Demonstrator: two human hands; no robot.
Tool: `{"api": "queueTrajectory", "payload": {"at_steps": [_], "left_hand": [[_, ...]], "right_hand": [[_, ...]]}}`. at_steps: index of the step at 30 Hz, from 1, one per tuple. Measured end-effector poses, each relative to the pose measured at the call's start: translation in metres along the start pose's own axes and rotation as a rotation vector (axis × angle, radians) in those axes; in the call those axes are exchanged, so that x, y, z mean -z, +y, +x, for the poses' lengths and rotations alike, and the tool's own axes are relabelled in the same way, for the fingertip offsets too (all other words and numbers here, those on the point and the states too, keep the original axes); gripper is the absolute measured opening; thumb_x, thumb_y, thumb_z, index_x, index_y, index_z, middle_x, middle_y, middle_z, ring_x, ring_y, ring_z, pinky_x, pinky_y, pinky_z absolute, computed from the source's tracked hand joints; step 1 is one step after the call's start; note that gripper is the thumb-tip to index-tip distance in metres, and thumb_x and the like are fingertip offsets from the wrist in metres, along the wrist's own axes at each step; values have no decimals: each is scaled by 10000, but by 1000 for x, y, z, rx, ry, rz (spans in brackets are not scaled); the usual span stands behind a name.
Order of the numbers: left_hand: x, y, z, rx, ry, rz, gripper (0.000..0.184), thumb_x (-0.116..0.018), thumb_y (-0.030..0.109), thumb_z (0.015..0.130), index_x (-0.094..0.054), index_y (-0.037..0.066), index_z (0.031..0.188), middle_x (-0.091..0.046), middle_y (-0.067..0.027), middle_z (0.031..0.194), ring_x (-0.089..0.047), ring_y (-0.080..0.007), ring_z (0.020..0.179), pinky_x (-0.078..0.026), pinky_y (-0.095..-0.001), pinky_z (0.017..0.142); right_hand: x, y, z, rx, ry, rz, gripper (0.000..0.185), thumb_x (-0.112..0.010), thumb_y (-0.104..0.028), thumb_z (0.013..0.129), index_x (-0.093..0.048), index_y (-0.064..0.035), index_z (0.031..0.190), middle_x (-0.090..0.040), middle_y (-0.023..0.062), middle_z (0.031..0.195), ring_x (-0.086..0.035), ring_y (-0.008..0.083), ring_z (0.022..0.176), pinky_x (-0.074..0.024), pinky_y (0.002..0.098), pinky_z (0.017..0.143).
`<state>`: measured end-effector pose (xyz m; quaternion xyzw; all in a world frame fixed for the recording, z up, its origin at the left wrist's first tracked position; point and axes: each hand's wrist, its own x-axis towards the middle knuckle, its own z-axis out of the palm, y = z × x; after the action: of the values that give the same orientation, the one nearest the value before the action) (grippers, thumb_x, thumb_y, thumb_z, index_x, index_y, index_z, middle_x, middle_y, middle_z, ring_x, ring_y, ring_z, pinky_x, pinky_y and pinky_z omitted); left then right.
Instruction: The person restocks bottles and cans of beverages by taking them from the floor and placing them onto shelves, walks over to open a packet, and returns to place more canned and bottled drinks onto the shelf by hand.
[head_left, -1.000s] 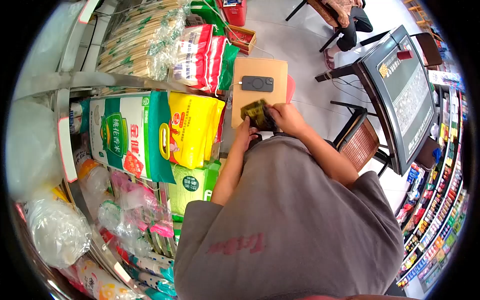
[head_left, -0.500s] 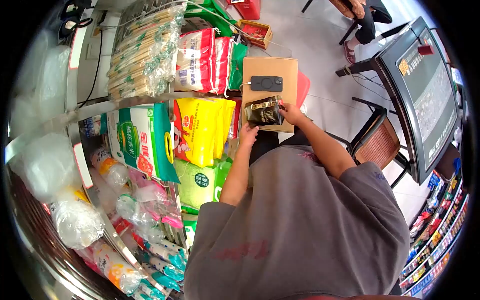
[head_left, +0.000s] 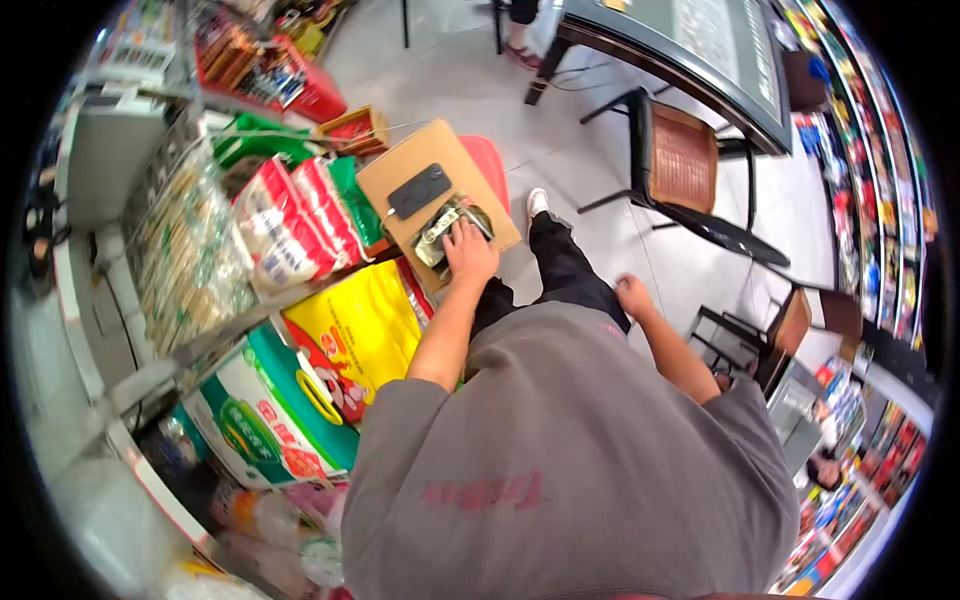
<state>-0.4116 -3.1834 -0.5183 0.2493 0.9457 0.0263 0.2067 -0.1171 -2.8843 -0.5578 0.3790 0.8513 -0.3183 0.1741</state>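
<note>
A black pouch with gold print (head_left: 435,238) lies on a brown cardboard box (head_left: 400,170). Over the pouch rests my left hand (head_left: 470,252), its fingers stretched across the upper face. Beside them on the same cardboard lies a dark smartphone (head_left: 420,190) with a white cable plugged into one end. My right hand (head_left: 632,296) hangs by my right thigh, away from the box. Its fingers are curled in and no object shows in them.
A red stool (head_left: 486,165) supports the box. On my left are yellow bags (head_left: 365,320), a green-and-white rice bag (head_left: 265,410) and wrapped chopsticks (head_left: 190,260). A wicker-backed chair (head_left: 683,150) and a dark-framed table (head_left: 690,50) stand ahead right. Another person's foot (head_left: 522,55) shows beyond.
My right hand has let go of the pouch and dropped to my side. My left hand has moved onto the pouch, now flat on the box. The view has turned right.
</note>
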Motion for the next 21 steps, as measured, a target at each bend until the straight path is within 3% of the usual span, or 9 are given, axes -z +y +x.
{"api": "queueTrajectory", "payload": {"at_steps": [2, 4, 7, 8, 11, 13, 15, 19, 21], "left_hand": [[-1, 0, -2, -25, -76, 68, 705, -537, 405, 899, -449, -50, 1431, -360, -188, 1557, -288, -320, 1450, -236, -533, 1151], [-8, -2, 3, -93, -53, 194, 700, -527, 432, 902, -481, -50, 1409, -405, -191, 1525, -313, -322, 1433, -223, -531, 1151], [28, 28, 8, -222, -307, 448, 570, -487, 525, 908, -713, 56, 1141, -623, -161, 1266, -540, -315, 1196, -421, -531, 982], [9, 25, 13, -348, -246, 478, 535, -484, 536, 903, -757, 103, 1059, -669, -148, 1186, -592, -316, 1131, -474, -512, 919], [2, 25, 29, -441, -231, 554, 704, -364, 602, 937, -713, 34, 1162, -646, -225, 1248, -631, -345, 1131, -493, -494, 939], [-12, 10, 63, -538, -364, 801, 652, -333, 574, 951, -700, 101, 1210, -665, -188, 1235, -599, -370, 1198, -399, -530, 1067], [0, 11, 71, -701, -442, 942, 530, -318, 431, 985, -659, 149, 1277, -680, -151, 1210, -558, -378, 1240, -302, -604, 1117], [-17, 37, 78, -725, -98, 650, 462, -603, 419, 877, -698, 40, 1122, -698, -192, 1101, -650, -369, 1056, -468, -493, 971], [3, 132, 60, -553, -377, 497, 479, -645, 415, 862, -680, 20, 1131, -674, -213, 1117, -642, -373, 1048, -507, -496, 897]], "right_hand": [[-20, 111, -66, -362, 30, 76, 312, -597, -227, 808, -680, 25, 973, -703, 220, 910, -678, 344, 890, -517, 424, 816], [-25, 163, -155, -556, 153, 213, 265, -591, -194, 790, -674, 31, 901, -664, 179, 774, -644, 275, 674, -499, 422, 602], [-41, 174, -246, -995, 174, 465, 200, -587, -161, 775, -664, 13, 836, -619, 144, 720, -614, 249, 595, -441, 422, 450], [-59, 181, -267, -1095, 244, 558, 217, -571, -151, 773, -677, 25, 842, -676, 185, 783, -664, 302, 680, -504, 435, 556], [-118, 180, -286, -1077, 479, 355, 256, -561, -149, 771, -705, 22, 894, -715, 230, 907, -699, 349, 832, -543, 433, 727], [-114, 162, -273, -1126, 360, 663, 312, -554, -179, 805, -723, -36, 1025, -691, 229, 1109, -658, 368, 1058, -510, 425, 939], [-96, 141, -260, -1036, 386, 785, 312, -529, -110, 770, -746, -51, 986, -720, 213, 1010, -681, 345, 997, -525, 405, 898], [-99, 170, -242, -879, 400, 880, 378, -489, -22, 751, -736, -53, 1036, -708, 205, 1072, -670, 339, 1029, -525, 406, 909], [-95, 186, -231, -884, 427, 908, 395, -515, -8, 733, -713, -54, 1071, -707, 196, 1055, -669, 353, 1002, -529, 417, 883]]}}
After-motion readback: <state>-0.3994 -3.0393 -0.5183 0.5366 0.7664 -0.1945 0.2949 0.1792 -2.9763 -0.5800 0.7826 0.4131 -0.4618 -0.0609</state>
